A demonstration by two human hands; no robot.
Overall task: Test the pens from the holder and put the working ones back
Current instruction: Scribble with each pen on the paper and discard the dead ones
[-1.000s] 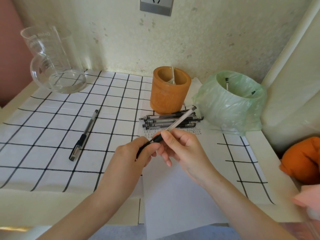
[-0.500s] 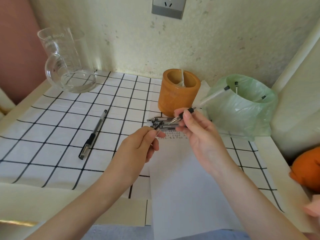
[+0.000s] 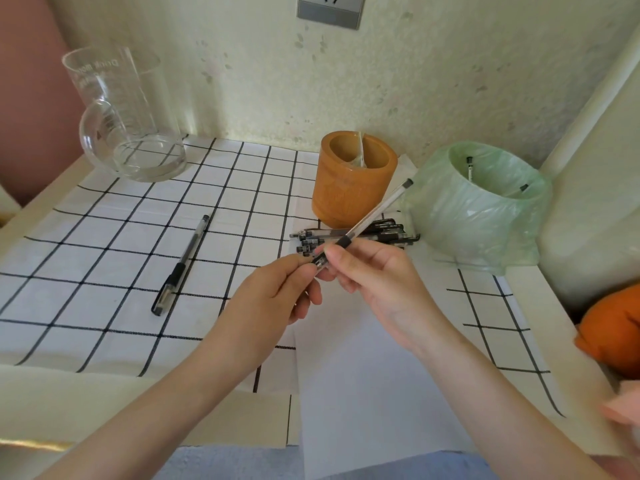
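In front of the wooden pen holder point(image 3: 346, 195), fingers of the left hand point(image 3: 277, 296) pinch the cap point(image 3: 320, 264), held apart a moment earlier, onto the pen point(image 3: 377, 211) clamped by fingers of the right hand point(image 3: 377, 282).

It looks like a home desk corner, with checked cloth point(image 3: 104, 258), glass jug point(image 3: 117, 112), wall socket point(image 3: 330, 8) and bag-lined bin point(image 3: 478, 216).
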